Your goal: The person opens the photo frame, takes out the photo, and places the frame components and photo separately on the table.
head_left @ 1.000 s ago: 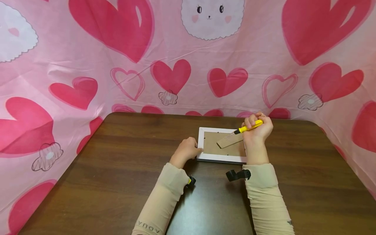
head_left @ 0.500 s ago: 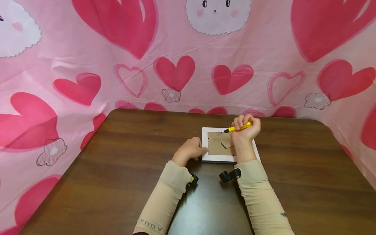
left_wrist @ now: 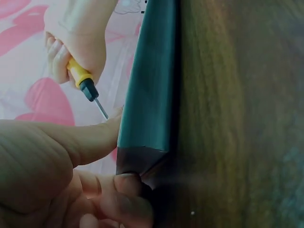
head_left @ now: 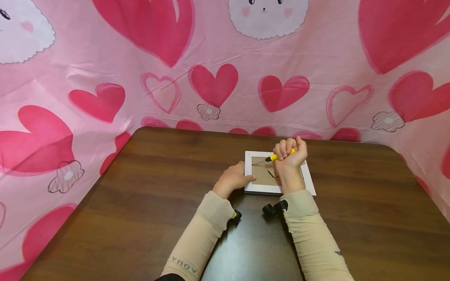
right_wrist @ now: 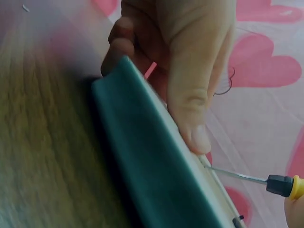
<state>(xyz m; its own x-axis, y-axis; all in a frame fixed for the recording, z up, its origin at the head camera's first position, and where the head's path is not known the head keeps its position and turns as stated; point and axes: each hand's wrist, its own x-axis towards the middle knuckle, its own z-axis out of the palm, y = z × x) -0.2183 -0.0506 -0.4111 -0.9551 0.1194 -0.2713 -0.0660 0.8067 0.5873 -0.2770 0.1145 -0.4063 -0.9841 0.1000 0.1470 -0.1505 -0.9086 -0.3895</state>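
Note:
A white picture frame (head_left: 263, 189) lies face down on the table, its brown backing board (head_left: 260, 177) showing. My left hand (head_left: 230, 180) holds the frame's left side, thumb on the white border and fingers against the outer edge, as the left wrist view also shows. In my right hand (head_left: 291, 160) is a yellow screwdriver (head_left: 272, 157), gripped by its handle. Its thin metal shaft slants down to the left, with the tip at a small dark tab (head_left: 252, 164) on the backing's left edge. In the right wrist view the screwdriver (right_wrist: 280, 185) tip meets the border close to my left thumb (right_wrist: 199, 137).
A stand flap (head_left: 270, 173) on the backing is partly hidden behind my right wrist. The brown wooden table (head_left: 158, 175) extends all round the frame. Behind it hangs a pink cloth (head_left: 242, 58) with hearts. Small black cameras (head_left: 268, 210) sit at both wrists.
My right hand has moved left with the screwdriver, its tip going from above the stand flap to the backing's left edge. My left hand still holds the frame; the head view has shifted slightly.

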